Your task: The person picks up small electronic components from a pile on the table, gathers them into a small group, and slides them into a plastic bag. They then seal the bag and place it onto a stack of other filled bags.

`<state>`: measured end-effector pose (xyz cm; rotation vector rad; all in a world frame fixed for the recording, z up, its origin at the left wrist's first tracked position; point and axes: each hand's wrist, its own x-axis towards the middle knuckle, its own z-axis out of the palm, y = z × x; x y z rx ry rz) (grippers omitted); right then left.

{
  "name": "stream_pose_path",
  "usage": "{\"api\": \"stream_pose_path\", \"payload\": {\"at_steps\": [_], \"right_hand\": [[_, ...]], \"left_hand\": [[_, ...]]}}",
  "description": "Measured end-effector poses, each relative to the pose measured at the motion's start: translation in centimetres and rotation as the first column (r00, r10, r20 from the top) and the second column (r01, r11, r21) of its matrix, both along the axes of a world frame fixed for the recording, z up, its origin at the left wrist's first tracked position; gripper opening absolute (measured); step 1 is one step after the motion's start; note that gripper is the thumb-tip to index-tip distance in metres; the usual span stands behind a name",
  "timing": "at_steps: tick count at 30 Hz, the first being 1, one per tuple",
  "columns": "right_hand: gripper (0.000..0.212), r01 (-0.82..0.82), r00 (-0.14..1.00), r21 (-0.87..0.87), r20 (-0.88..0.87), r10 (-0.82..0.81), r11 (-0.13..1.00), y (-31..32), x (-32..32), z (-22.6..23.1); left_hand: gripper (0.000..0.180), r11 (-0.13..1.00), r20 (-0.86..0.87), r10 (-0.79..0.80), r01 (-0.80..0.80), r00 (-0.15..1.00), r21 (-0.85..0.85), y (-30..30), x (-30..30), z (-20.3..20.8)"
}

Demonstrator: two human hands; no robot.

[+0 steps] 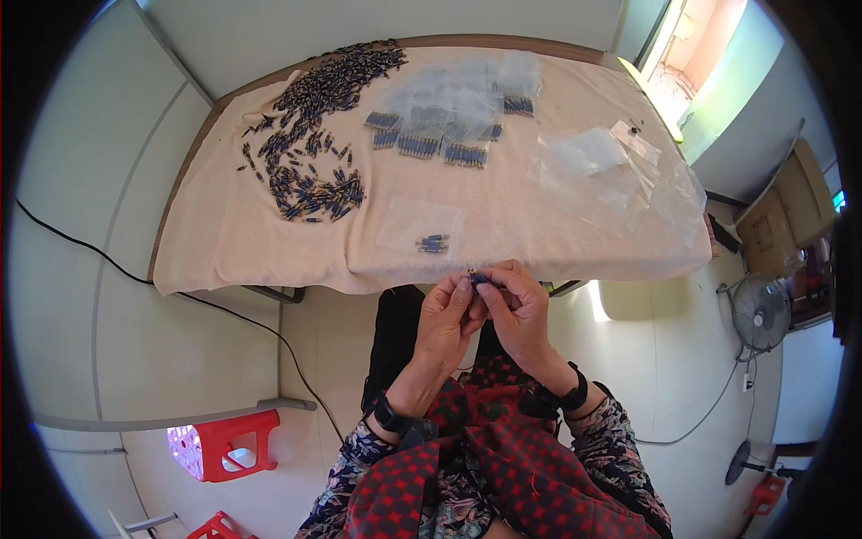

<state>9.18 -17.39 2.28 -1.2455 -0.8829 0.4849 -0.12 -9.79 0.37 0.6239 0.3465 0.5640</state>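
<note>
Both hands, left hand [446,314] and right hand [516,310], pinch shut on small blue parts [479,279] between fingertips.

Floral sleeves, checked red-and-black apron, dark wristbands.
The left hand [446,316] and right hand [519,310] each wear a black band at the wrist.

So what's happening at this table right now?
A seated person holds a few small blue parts between both hands, left hand and right hand, at the near edge of a cloth-covered table. A loose pile of the same parts lies far left, filled clear bags sit centre, and empty bags right.
</note>
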Motion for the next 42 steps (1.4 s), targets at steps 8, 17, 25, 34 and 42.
{"api": "stream_pose_path", "payload": {"at_steps": [8,17,25,34,42], "right_hand": [[0.012,0.076,0.95,-0.029,0.305,-0.064,0.997,0.6,1.0,-0.1],[0.014,0.092,0.978,-0.054,0.191,-0.081,0.994,0.3,0.5,-1.1],[0.016,0.06,0.99,-0.082,0.133,-0.049,0.995,-0.7,0.5,-1.4],[0.02,0.169,0.871,-0.134,0.484,-0.084,0.977,-0.9,0.8,-0.3],[0.027,0.216,0.772,-0.18,0.634,-0.055,0.96,-1.5,1.7,-0.4]], "left_hand": [[0.019,1.0,0.084,0.024,-0.022,0.996,-0.021,-0.6,0.2,0.8],[0.019,0.991,0.006,0.127,-0.126,0.992,-0.045,-0.4,0.3,0.9],[0.016,0.993,-0.029,0.12,-0.121,0.992,-0.014,-1.7,0.7,0.0],[0.011,0.976,-0.089,0.097,-0.077,0.991,0.204,-1.2,0.6,-1.8],[0.012,0.982,-0.075,0.036,-0.021,0.997,0.19,-1.8,1.0,-0.8]]}}
